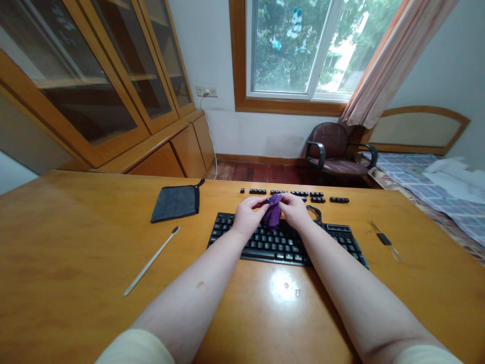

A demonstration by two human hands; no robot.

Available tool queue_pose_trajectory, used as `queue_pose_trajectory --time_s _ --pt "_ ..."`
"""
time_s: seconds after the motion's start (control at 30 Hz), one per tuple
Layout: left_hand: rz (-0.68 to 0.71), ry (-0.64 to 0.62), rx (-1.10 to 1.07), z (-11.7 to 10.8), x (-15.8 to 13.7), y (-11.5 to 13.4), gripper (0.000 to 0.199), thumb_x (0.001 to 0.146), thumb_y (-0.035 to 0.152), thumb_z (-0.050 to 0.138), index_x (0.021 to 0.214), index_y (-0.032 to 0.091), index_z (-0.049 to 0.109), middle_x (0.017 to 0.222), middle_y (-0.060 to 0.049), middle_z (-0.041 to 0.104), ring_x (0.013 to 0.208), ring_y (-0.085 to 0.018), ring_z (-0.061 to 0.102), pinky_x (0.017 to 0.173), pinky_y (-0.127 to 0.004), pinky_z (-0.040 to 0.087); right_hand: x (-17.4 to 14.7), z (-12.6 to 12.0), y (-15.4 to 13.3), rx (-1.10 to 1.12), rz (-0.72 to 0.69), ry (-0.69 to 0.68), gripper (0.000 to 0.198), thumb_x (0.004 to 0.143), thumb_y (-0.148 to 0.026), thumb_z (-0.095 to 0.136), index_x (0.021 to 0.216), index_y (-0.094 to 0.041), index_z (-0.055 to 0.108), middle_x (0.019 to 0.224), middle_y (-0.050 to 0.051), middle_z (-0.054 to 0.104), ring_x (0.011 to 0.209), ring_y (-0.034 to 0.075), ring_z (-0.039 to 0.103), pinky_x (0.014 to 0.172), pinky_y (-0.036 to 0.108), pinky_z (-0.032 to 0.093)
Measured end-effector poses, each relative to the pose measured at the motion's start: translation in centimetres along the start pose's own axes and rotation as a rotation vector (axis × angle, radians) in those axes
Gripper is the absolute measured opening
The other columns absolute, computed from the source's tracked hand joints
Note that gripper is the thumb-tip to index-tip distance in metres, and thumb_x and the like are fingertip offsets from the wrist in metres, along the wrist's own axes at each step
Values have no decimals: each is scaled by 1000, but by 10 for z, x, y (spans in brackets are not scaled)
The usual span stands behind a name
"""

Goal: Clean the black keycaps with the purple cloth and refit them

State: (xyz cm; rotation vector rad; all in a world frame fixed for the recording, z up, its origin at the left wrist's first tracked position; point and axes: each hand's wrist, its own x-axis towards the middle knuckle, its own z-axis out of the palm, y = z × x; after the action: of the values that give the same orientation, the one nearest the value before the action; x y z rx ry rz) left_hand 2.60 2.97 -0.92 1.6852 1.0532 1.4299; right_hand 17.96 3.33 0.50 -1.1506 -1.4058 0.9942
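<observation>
Above the back edge of the black keyboard (278,247), my two hands meet over a crumpled purple cloth (273,215). My left hand (248,215) is closed, pinching a small black keycap against the cloth; most of the keycap is hidden by fingers and fabric. Closed on the cloth from the other side is my right hand (296,211), and the fabric hangs down between the hands. Loose black keycaps (257,191) lie in short rows along the far edge of the desk. A coiled black cable (314,213) rests behind the keyboard, beside my right wrist.
A dark grey zip pouch (176,202) and a long thin brush (151,261) lie left on the wooden desk (76,242). Right of the keyboard is a wire keycap puller (385,240). Beyond the desk stand a chair (329,146), a bed and a glass-door cabinet.
</observation>
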Motion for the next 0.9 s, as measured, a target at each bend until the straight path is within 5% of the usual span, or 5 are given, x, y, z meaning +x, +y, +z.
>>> queue_pose_trajectory --time_s 0.47,0.67,0.9 --pt "42 -14 55 -2 1 0 31 81 25 57 112 20 59 99 -6 64 92 -16 62 86 -32 51 -1 4 -7 45 -27 23 22 62 -35 67 75 -18 70 72 3 70 75 19 62 79 35 47" --pt "10 -30 -61 2 0 -6 26 75 24 63 100 16 58 96 -7 65 88 -16 63 86 -34 51 -2 4 -7 8 -22 30 25 61 -40 70 74 -19 71 72 4 70 75 20 63 78 36 48" --pt "83 -1 53 -2 0 1 22 79 24 58 100 21 65 104 -7 63 95 -18 61 88 -34 51 -1 1 -3 51 -9 24 25 63 -38 69 79 -20 72 76 3 71 77 20 63 80 36 48"
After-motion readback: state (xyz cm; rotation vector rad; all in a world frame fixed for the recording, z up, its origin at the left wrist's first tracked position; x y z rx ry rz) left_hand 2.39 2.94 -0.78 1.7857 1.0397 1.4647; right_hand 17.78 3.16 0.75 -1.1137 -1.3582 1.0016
